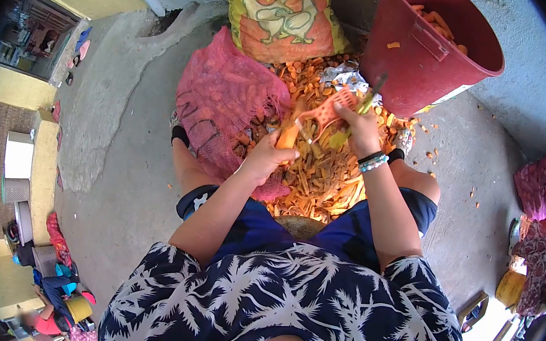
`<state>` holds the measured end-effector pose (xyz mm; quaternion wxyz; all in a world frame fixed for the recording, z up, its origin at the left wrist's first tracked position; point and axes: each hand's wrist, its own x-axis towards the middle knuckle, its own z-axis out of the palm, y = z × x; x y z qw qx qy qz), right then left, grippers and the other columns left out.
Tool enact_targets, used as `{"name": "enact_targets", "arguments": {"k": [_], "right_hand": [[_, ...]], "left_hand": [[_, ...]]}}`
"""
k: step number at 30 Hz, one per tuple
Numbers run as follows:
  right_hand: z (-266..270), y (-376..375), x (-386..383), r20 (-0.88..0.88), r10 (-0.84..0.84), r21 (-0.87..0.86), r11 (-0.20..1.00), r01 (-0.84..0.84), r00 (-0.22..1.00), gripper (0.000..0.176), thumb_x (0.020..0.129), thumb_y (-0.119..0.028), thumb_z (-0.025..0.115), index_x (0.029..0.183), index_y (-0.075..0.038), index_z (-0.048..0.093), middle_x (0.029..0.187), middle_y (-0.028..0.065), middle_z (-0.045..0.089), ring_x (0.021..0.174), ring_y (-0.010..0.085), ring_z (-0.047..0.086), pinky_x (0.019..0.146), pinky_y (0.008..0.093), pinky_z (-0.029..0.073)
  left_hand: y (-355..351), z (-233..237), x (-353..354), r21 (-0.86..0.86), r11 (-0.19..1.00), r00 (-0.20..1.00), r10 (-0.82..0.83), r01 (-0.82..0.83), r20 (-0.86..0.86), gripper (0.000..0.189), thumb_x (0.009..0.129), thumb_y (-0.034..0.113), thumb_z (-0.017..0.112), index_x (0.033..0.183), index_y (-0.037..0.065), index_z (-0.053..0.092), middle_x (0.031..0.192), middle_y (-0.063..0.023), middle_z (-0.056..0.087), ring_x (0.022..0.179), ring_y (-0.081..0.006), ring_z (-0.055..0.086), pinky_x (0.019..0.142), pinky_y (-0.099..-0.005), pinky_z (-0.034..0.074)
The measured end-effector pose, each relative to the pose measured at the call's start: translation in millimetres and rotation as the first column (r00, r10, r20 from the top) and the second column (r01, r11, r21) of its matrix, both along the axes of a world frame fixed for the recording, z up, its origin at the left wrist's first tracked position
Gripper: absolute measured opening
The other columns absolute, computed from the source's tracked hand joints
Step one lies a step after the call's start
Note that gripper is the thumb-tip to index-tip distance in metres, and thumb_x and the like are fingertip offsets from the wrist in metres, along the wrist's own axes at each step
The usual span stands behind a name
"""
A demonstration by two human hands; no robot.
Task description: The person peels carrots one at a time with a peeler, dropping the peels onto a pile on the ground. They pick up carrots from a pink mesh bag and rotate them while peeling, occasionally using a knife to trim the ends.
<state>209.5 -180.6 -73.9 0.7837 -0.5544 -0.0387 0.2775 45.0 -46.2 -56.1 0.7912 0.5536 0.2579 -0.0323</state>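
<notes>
My left hand (263, 159) is closed around an orange carrot (287, 137), which points up and away from me. In my right hand (362, 132) is an orange peeler (326, 113) with a holed, wide body, its head beside the carrot's upper part. A thin greenish blade or stick (371, 95) also shows at my right fingers; how it is held cannot be made out. Below both hands lies a heap of orange peelings and carrot pieces (315, 178). A pink mesh sack (218, 91) with carrots inside rests left of the heap.
A red bucket (401, 61) holding carrots stands at the back right, beside a yellow and orange sack (276, 14) with printed chickens. Scraps dot the concrete floor (132, 149). Another person (49, 303) is at the lower left. A purple-pink sack (541, 185) sits far right.
</notes>
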Motion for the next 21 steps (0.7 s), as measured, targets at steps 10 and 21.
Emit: {"name": "enact_targets", "arguments": {"k": [10,21], "right_hand": [[2,-33,71,0.529,-0.534,-0.151,0.706,0.692,0.66,0.015,0.073,-0.003,0.068,0.084,-0.003,0.059,0.08,0.0065,0.064,0.064,0.0111,0.058,0.056,0.0247,0.048],[-9,-12,38,0.653,-0.302,-0.154,0.845,0.512,0.695,0.019,0.07,-0.008,0.073,0.083,-0.003,0.06,0.079,0.0037,0.064,0.065,0.012,0.057,0.059,0.0272,0.047]], "left_hand": [[-2,23,-10,0.132,0.97,0.979,-0.197,0.202,-0.054,0.047,0.07,0.003,0.062,0.114,-0.001,0.045,0.081,-0.0009,0.052,0.069,-0.0085,0.05,0.064,-0.0228,0.041],[-3,11,-6,0.122,0.985,0.992,-0.123,0.122,0.0,0.056,0.072,-0.001,0.059,0.125,0.004,0.041,0.09,0.0003,0.049,0.071,-0.007,0.048,0.058,-0.0209,0.04]]}}
